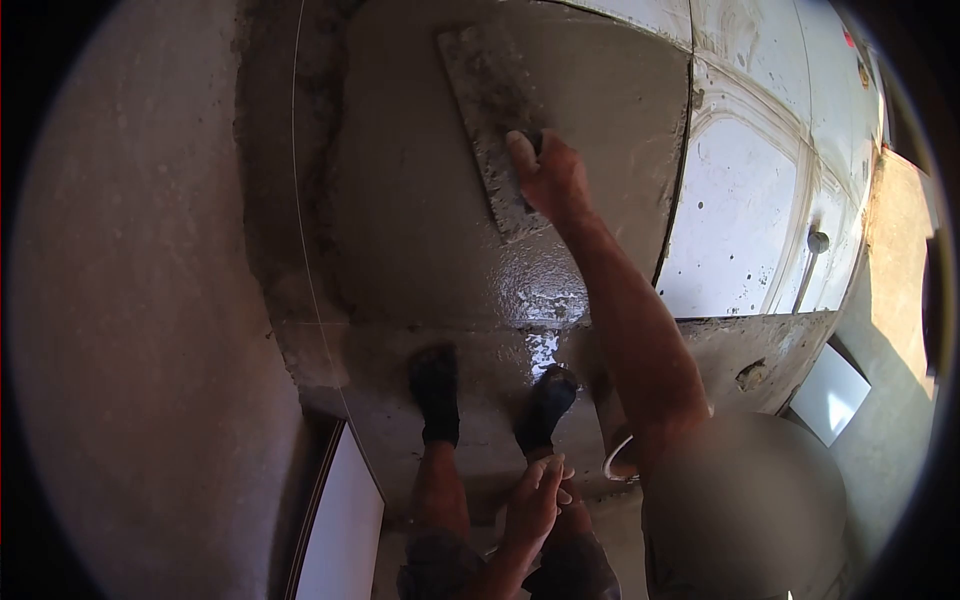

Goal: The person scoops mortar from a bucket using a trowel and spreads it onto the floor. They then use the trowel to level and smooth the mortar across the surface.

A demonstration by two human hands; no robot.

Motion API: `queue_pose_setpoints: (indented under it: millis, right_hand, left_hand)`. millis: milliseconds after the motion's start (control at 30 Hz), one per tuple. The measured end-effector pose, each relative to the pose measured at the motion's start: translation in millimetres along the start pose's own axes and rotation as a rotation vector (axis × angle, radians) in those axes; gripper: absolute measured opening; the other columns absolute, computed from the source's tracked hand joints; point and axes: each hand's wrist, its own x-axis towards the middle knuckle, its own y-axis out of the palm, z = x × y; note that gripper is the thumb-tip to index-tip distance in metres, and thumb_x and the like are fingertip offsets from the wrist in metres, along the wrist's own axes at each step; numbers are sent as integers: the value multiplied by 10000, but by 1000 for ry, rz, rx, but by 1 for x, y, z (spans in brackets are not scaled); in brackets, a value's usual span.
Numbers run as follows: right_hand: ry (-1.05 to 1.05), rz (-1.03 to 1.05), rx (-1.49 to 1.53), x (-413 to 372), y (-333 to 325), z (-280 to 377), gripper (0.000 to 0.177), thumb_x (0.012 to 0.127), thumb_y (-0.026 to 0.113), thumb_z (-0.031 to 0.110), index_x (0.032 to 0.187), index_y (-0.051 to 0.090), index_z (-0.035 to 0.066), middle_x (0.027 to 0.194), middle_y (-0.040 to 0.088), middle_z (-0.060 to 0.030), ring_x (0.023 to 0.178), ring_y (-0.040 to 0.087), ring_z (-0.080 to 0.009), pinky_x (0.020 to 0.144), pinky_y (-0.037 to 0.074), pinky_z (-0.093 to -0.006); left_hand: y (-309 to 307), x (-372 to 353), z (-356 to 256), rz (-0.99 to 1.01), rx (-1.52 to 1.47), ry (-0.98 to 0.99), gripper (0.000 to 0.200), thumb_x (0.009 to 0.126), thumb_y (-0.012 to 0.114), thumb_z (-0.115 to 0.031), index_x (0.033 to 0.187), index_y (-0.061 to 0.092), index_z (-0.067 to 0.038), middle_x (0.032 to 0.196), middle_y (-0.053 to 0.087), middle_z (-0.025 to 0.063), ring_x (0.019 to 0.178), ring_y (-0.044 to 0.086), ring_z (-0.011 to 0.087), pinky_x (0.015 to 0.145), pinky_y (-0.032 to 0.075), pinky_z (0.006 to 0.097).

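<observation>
My right hand (552, 180) is closed around the handle of a rectangular plastering trowel (482, 100), whose mortar-smeared blade lies flat on a bed of grey wet mortar (400, 180). Just below the blade, a wet patch (540, 290) glistens. My left hand (535, 500) is low in front of my knee, its fingers loosely extended with pale residue on them and nothing visible between them. My feet in dark socks (433, 395) stand just below the near edge of the mortar bed.
Large white tiles (735, 215), streaked with mortar, border the bed on the right; a mallet-like tool (818, 243) lies there. A thin string (296, 150) runs along the left. White panels sit lower left (340, 520) and lower right (830, 395). A blurred round area (745, 510) hides the lower right.
</observation>
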Motion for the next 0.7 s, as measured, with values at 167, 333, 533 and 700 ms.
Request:
queue_pose_setpoints:
  millis: [167, 333, 533, 700]
  right_hand:
    - [-21, 101, -63, -27, 28, 42, 475, 899, 583, 451, 875, 581, -23, 789, 638, -251, 811, 646, -430, 702, 500, -461]
    - [-71, -52, 192, -34, 18, 33, 505, 908, 547, 458, 910, 555, -47, 803, 632, -287, 839, 626, -470, 709, 498, -482]
    - [173, -388, 181, 10, -41, -35, 580, 902, 542, 503, 895, 623, -71, 701, 635, -230, 662, 668, -344, 627, 501, -437]
    - [238, -365, 67, 29, -51, -47, 635, 907, 447, 555, 896, 643, -49, 752, 620, -240, 711, 608, -371, 702, 456, -474]
  left_hand:
    - [-4, -3, -6, 1, 22, 13, 500, 942, 520, -461, 1194, 567, -32, 1048, 651, 75, 696, 559, 64, 579, 429, 211]
    - [-6, -7, -12, -11, 13, 8, 501, 946, 515, -458, 1204, 564, -32, 1044, 652, 75, 707, 564, 67, 582, 431, 210]
    - [-10, -10, -19, 24, 7, 2, 500, 952, 506, -451, 1216, 559, -30, 1039, 654, 62, 704, 555, 65, 588, 431, 207]
    - [-15, -12, -22, 48, -7, 4, 493, 958, 497, -447, 1218, 561, -33, 1039, 652, 53, 706, 551, 62, 592, 430, 213]
